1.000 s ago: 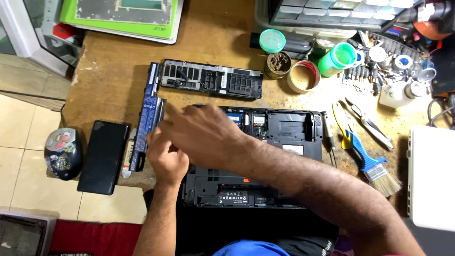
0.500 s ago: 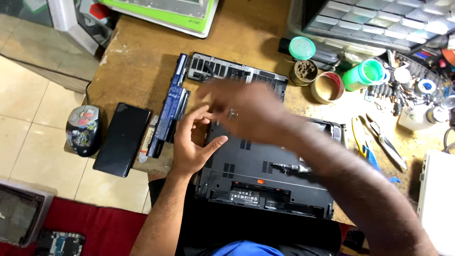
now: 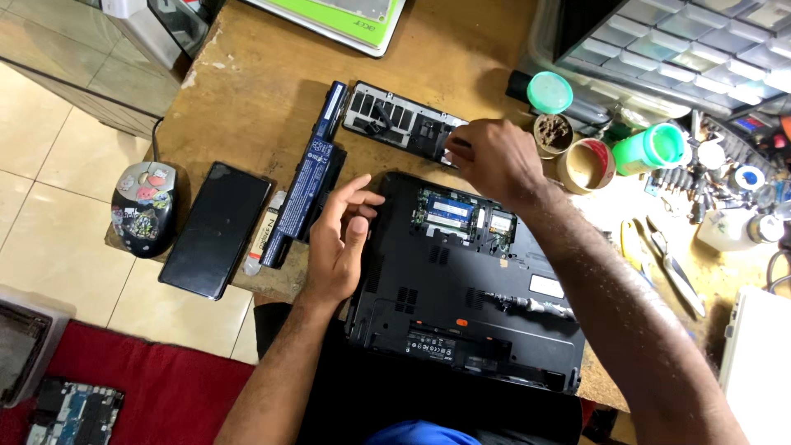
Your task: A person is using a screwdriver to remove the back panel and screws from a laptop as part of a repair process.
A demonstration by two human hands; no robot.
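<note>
- Right fingers (image 3: 459, 148) were pinched on the end of the cover (image 3: 395, 124), which lay on the bench just behind the laptop (image 3: 461, 330).
- Right hand (image 3: 494, 156) reached over the laptop's rear edge.
- Left fingers (image 3: 356, 194) were open and loosely curled, gripping nothing; left hand (image 3: 339, 243) rested against the laptop's left edge.
- The laptop lay base-up, its memory bay (image 3: 451, 213) exposed.
- Battery (image 3: 309, 181), phone (image 3: 216, 229) and mouse (image 3: 144, 206) lay left of the laptop, in that order outward.
- Judged step: handling the detached cover. Moving it would call for a firm pinch and a clean lift.
</note>
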